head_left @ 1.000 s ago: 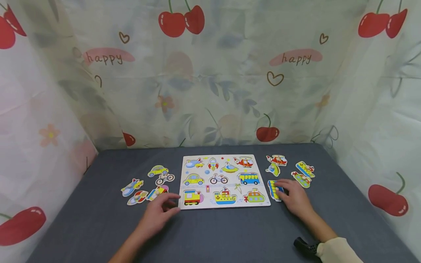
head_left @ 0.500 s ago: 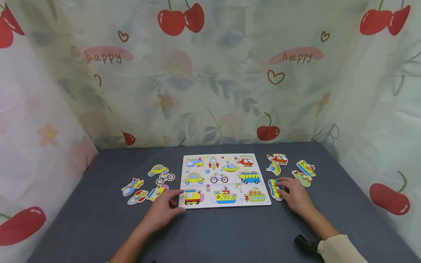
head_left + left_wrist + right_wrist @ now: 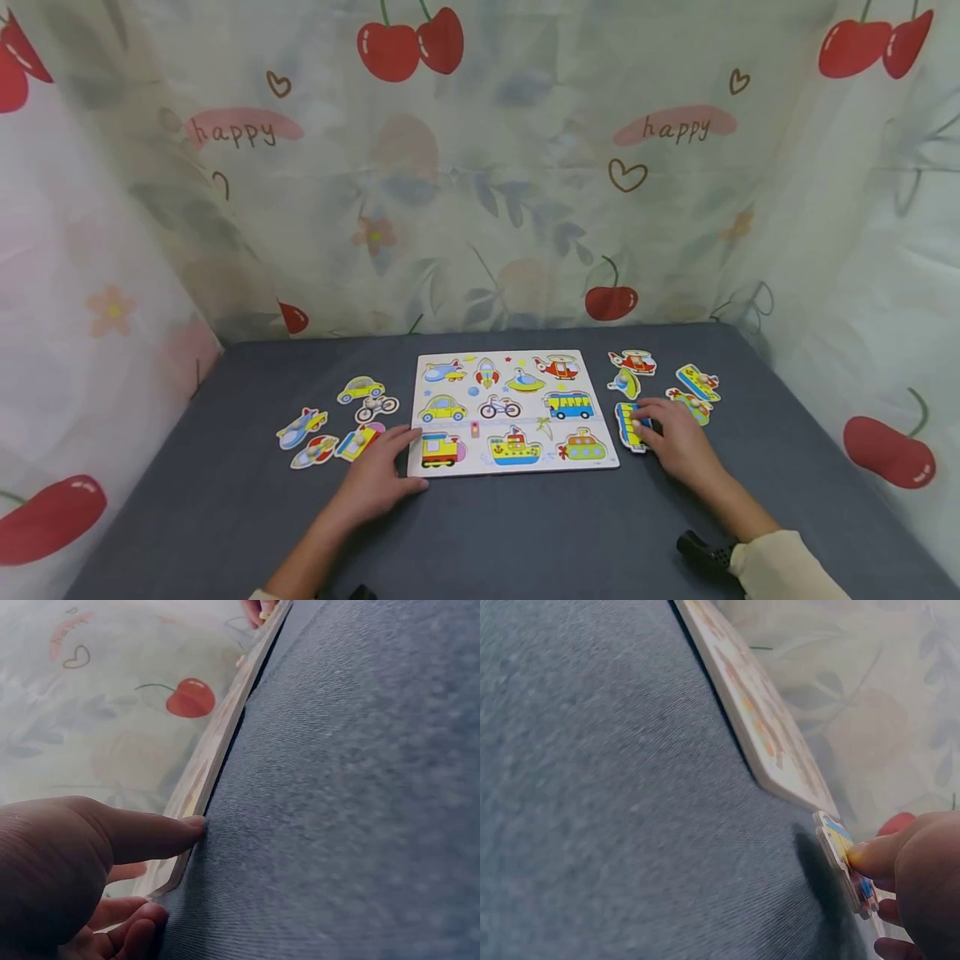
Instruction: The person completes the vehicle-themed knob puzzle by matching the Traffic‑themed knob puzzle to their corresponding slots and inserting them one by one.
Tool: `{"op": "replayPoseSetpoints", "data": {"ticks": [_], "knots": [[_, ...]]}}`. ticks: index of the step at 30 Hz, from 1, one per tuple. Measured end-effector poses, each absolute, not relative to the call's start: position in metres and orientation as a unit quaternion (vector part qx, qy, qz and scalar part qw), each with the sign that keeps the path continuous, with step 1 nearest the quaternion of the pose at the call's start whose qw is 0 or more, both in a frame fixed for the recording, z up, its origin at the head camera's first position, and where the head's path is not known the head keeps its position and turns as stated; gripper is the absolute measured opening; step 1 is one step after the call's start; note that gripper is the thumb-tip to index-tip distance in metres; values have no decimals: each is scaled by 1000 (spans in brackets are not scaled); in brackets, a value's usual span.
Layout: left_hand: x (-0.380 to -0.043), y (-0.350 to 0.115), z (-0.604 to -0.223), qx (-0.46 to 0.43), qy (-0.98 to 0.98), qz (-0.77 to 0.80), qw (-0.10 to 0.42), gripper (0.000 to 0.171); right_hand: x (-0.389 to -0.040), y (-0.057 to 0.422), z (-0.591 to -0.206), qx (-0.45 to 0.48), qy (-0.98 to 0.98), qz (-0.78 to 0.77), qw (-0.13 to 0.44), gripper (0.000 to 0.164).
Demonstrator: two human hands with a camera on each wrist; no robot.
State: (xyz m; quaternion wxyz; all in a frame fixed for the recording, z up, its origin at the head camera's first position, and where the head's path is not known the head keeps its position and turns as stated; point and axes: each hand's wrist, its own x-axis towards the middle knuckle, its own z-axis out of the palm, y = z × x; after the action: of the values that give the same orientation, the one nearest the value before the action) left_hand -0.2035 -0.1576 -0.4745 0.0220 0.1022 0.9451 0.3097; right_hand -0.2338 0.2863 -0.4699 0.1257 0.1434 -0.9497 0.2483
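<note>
A pale wooden puzzle board point(image 3: 480, 425) with vehicle pictures lies mid-table in the head view. My left hand point(image 3: 380, 473) holds its front left corner; in the left wrist view the thumb point(image 3: 154, 831) touches the front edge and the fingers straddle the corner. Just off the board's right side, my right hand point(image 3: 681, 442) pinches a blue and yellow bus puzzle piece point(image 3: 628, 429). Seen from the right wrist, this bus piece point(image 3: 841, 851) is tilted up from the cloth, with a shadow beneath. Some right fingers are hidden behind it.
Car point(image 3: 361, 389), bicycle point(image 3: 377, 407), plane point(image 3: 302, 427), rocket point(image 3: 314, 452) and train point(image 3: 358, 442) pieces lie left of the board. Helicopter point(image 3: 632, 362), flying saucer point(image 3: 624, 384), ship point(image 3: 697, 382) and submarine point(image 3: 689, 405) pieces lie right. Patterned curtains surround the grey table point(image 3: 495, 533).
My left hand has shifted right onto the board's corner. The right hand has gripped the bus piece and raised it slightly, moving it a little back and to the right.
</note>
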Motion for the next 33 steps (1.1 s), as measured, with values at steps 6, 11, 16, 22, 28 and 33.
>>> {"op": "replayPoseSetpoints", "data": {"ticks": [6,11,16,22,28,33], "knots": [[-206,-157,-470,95,946,307,49,74,-238,282,-464,124,-953,246,128,17],[-205,-157,-467,96,946,304,48,73,-242,275,-461,114,-952,250,137,18],[-204,-158,-466,99,947,302,43,73,-249,267,-461,119,-945,261,157,16],[-204,-157,-467,96,946,306,47,73,-257,256,-462,104,-945,266,161,17],[-205,-158,-468,96,945,308,45,72,-265,246,-466,101,-940,276,173,18],[-205,-158,-466,94,943,315,44,71,-270,237,-469,86,-944,271,168,18]]}}
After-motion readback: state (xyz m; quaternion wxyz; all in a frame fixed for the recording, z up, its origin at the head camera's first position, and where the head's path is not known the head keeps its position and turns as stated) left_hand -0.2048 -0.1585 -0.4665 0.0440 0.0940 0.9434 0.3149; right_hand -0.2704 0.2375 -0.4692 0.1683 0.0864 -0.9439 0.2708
